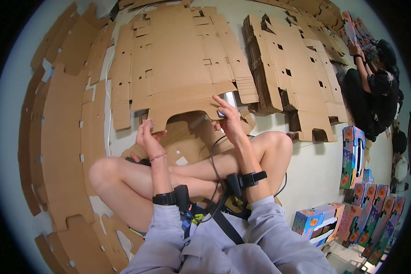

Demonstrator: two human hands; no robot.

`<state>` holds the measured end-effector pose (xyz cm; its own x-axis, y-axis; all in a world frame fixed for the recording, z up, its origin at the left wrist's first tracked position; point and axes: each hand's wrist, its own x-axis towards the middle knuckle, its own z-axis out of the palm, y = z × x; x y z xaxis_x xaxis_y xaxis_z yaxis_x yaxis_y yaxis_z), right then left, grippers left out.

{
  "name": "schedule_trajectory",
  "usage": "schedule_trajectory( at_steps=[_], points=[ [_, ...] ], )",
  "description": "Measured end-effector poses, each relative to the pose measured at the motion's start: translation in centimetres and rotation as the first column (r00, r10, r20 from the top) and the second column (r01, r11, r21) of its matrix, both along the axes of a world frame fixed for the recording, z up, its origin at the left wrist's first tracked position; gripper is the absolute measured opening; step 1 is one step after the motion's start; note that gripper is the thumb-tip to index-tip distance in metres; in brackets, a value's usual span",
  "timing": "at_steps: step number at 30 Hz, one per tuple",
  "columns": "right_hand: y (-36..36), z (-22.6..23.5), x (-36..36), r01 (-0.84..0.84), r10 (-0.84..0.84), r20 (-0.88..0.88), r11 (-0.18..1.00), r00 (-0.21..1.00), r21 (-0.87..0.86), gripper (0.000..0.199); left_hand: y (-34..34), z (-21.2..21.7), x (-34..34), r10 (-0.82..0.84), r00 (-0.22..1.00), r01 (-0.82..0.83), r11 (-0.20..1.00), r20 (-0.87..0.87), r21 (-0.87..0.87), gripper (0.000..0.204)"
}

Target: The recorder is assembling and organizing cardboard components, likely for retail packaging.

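Observation:
A flat brown die-cut cardboard sheet [178,64], with slots, small holes and side flaps, lies in front of me. Its near edge has a wide curved cutout and is raised off the floor. My left hand [150,138] pinches the corner left of this cutout, fingers closed on the board. At the corner to the right, my right hand [229,119] holds the same edge, one finger stretched over the top and the others curled near the rim. A small bluish patch shows by those fingers; I cannot make out what it is.
Stacked cardboard blanks [285,73] stand right of the sheet; more flat cardboard [66,137] lies left. Colourful printed boxes [317,223] stand at lower right. Another person [372,86] sits at far right, handling a printed piece. A dark cable [213,160] loops over my crossed legs.

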<state>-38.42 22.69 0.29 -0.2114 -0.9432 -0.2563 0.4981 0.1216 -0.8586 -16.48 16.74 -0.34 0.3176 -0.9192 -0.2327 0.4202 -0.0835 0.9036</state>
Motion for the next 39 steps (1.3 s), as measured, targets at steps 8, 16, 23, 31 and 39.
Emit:
schedule_trajectory(
  at_steps=[8, 16, 23, 31, 39],
  points=[
    [0.0, 0.9, 0.1, 0.073, -0.068, 0.128, 0.997, 0.989, -0.035, 0.037, -0.2, -0.7, 0.6, -0.172, 0.985, 0.172, 0.985, 0.023, 0.027, 0.020],
    [0.3, -0.1, -0.6, 0.381, -0.266, 0.388, 0.887, 0.883, -0.260, 0.045, -1.2, -2.0, 1.5, 0.272, 0.829, -0.105, 0.934, -0.489, 0.341, 0.042],
    [-3.5, -9.0, -4.2, 0.521, -0.565, 0.053, 0.791, 0.824, 0.321, 0.033, -3.2, -4.2, 1.4, 0.057, 0.733, 0.110, 0.973, -0.678, 0.201, 0.063],
    [-5.7, -4.1, -2.9, 0.153, -0.155, 0.254, 0.988, 0.955, 0.026, 0.045, -8.7, -0.8, 3.4, -0.285, 0.805, 0.373, 0.925, -0.520, 0.071, 0.078],
    [-4.5, -7.5, -3.9, 0.032, -0.049, -0.255, 0.997, 0.966, -0.069, 0.051, -10.2, -6.5, 2.9, -0.443, 0.875, 0.467, 0.879, -0.196, 0.099, 0.086]
  ],
)
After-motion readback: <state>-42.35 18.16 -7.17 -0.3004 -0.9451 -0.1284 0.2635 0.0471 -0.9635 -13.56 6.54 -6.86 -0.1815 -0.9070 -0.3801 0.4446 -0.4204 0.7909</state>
